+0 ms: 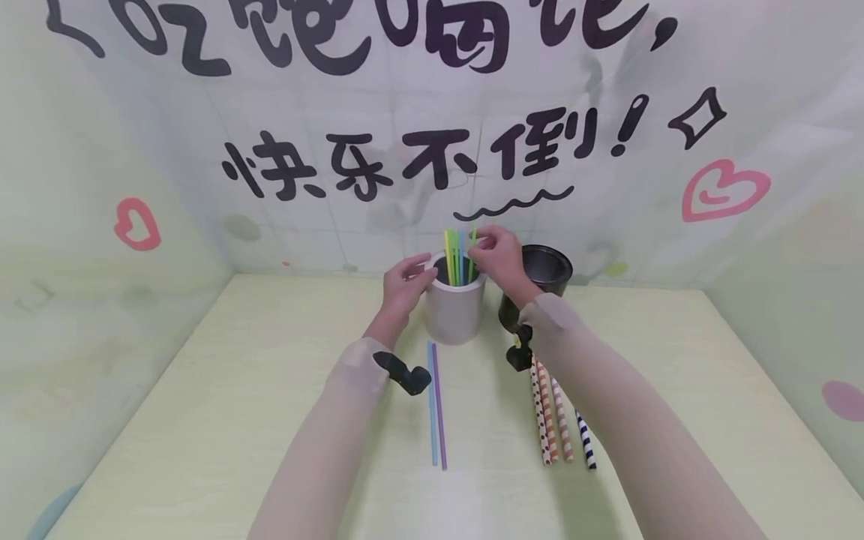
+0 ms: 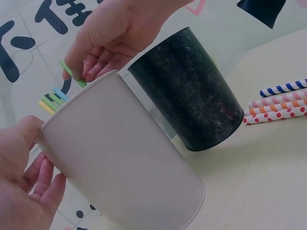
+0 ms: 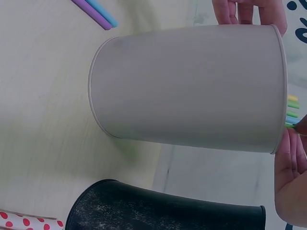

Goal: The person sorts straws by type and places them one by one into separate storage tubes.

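Note:
A white cylindrical bucket stands upright at the back of the table, holding several yellow, green and blue straws. My left hand holds its rim on the left side, the thumb at the edge and the fingers against the outer wall. On the opposite side, my right hand pinches a green straw between thumb and fingertips. The lower end of that straw is inside the bucket, and the right fingers are close to the rim.
Right of the white bucket stands a black bucket, partly behind my right wrist. A blue straw and a purple straw lie in front. Several patterned straws lie beside my right forearm. A printed wall sheet hangs behind.

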A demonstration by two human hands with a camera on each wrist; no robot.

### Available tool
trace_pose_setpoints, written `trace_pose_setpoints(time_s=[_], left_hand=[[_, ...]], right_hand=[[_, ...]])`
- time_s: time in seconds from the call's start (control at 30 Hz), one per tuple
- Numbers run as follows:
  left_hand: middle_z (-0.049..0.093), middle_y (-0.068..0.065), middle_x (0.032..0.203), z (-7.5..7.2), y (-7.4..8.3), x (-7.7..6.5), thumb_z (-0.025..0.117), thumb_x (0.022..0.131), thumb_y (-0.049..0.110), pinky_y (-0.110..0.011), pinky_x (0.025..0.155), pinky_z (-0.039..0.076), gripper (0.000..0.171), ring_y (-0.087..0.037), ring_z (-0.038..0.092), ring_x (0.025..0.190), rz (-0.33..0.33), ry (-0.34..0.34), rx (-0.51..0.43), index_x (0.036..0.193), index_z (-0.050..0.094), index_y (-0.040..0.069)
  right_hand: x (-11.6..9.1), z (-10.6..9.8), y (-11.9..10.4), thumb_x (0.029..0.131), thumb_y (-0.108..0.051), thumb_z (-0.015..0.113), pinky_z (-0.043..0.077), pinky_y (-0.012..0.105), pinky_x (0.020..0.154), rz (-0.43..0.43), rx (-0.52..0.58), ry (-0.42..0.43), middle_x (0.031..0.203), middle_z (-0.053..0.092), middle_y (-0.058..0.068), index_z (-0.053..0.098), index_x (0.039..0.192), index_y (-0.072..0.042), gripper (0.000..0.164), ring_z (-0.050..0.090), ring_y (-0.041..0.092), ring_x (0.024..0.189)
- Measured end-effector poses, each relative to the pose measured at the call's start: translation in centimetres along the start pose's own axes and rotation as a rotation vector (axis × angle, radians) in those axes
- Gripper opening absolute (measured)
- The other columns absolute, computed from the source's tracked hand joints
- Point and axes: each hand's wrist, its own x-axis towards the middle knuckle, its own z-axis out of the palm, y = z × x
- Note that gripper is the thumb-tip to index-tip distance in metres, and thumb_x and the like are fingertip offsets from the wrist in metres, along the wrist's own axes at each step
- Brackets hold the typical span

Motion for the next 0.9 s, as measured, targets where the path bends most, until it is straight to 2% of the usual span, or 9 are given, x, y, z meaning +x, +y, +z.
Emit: trace_pose_setpoints(time_s=[0.23,0.4,0.67,0.9], left_hand=[[0.053,-0.012,0.114,0.2,0.0,0.1,0.066,0.082,0.011,-0.024,0.083,0.051,0.037,-0.022,0.051,0.105,-0.001,-0.014,-0.015,0.119,0.06,0.011],[0.053,-0.012,0.113,0.3,0.0,0.1,0.066,0.083,0.012,-0.025,0.083,0.051,0.037,-0.022,0.051,0.103,0.007,-0.013,-0.01,0.119,0.061,0.011],[0.053,-0.013,0.113,0.2,0.0,0.0,0.066,0.083,0.012,-0.025,0.082,0.052,0.037,-0.023,0.051,0.102,0.007,-0.018,-0.002,0.12,0.06,0.01],[0.054,-0.012,0.113,0.0,0.2,0.1,0.066,0.083,0.011,-0.026,0.082,0.052,0.038,-0.023,0.052,0.099,0.007,0.001,0.015,0.12,0.06,0.011]], right_hand=[[0.6,0.1,-0.1,0.081,-0.004,0.06,0.055,0.028,0.064,0.026,-0.118,-0.033,0.092,0.06,0.013,0.059,0.113,-0.001,0.033,0.057,0.022,0.074],[1.0,0.1,-0.3,0.081,-0.004,0.06,0.055,0.028,0.065,0.065,-0.151,-0.058,0.096,0.06,0.013,0.059,0.115,-0.002,0.035,0.057,0.023,0.078],[0.3,-0.6,-0.6,0.08,0.001,0.056,0.057,0.027,0.061,0.073,-0.055,-0.063,0.092,0.059,0.012,0.061,0.116,-0.001,0.037,0.056,0.019,0.076],[-1.5,-1.5,-0.7,0.083,-0.002,0.059,0.058,0.032,0.06,0.023,0.0,-0.167,0.089,0.059,0.013,0.061,0.113,0.001,0.03,0.056,0.02,0.078]])
